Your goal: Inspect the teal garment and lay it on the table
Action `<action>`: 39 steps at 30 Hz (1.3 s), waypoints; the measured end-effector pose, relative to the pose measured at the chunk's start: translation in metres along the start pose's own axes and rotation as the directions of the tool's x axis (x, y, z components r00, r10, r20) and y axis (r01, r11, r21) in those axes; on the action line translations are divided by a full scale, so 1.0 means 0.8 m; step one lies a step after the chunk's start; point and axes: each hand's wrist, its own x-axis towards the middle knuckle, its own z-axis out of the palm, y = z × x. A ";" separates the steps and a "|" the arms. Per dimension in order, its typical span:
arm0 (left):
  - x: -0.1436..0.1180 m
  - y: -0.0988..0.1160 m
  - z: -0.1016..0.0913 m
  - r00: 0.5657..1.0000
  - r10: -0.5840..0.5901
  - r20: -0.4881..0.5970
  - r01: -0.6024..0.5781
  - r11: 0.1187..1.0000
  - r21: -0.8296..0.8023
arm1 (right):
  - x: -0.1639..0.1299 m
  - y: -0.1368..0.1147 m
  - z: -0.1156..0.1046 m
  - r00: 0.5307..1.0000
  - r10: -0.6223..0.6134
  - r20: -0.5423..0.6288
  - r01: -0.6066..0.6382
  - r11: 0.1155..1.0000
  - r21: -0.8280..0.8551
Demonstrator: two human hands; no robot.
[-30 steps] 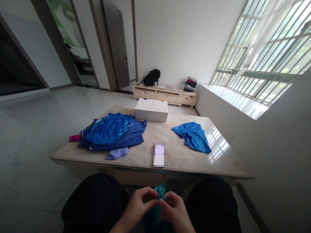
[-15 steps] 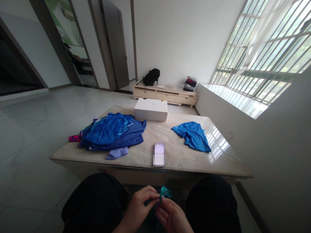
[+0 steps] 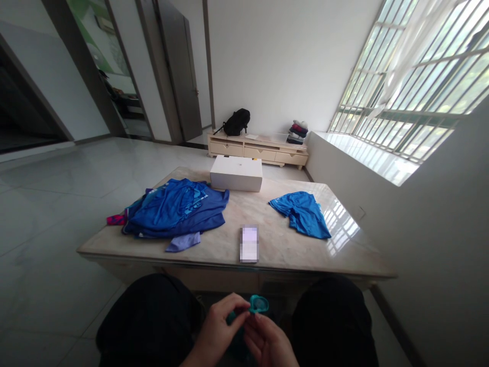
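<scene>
Just short of the table's [image 3: 286, 252] near edge, our left hand [image 3: 219, 323] and right hand [image 3: 271, 337] pinched a teal item [image 3: 264, 309]; so slight a grip, we judged, could have let it slip and drop below the table.

Teal, soft, cloth-like item with a narrow band at its upper end [image 3: 252, 302], pinched between the left hand [image 3: 223, 323] and the right hand [image 3: 268, 336]; the band bends into a small rounded loop above the grip, while the shadowed remainder hangs below, largely hidden, its full outline indistinct
</scene>
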 end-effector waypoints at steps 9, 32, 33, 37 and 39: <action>0.008 -0.004 -0.003 0.966 -0.183 0.182 0.210 0.967 -0.145 | -0.008 -0.003 0.005 0.997 -0.073 -0.040 0.067 0.990 -0.120; -0.009 0.014 -0.003 0.969 0.129 0.210 -0.151 0.984 0.092 | -0.017 -0.058 -0.016 0.680 -0.503 0.535 0.661 0.104 -0.743; -0.010 0.012 -0.003 0.963 0.164 0.215 -0.186 0.979 0.086 | -0.019 -0.064 -0.014 0.667 -0.434 0.606 0.677 0.014 -0.736; -0.010 0.008 -0.001 0.936 0.268 0.227 -0.285 0.957 0.047 | -0.015 -0.076 -0.005 0.652 -0.257 0.714 0.699 -0.164 -0.697; -0.009 0.009 -0.002 0.938 0.274 0.211 -0.289 0.956 0.042 | -0.011 -0.078 -0.004 0.633 -0.273 0.724 0.702 -0.192 -0.686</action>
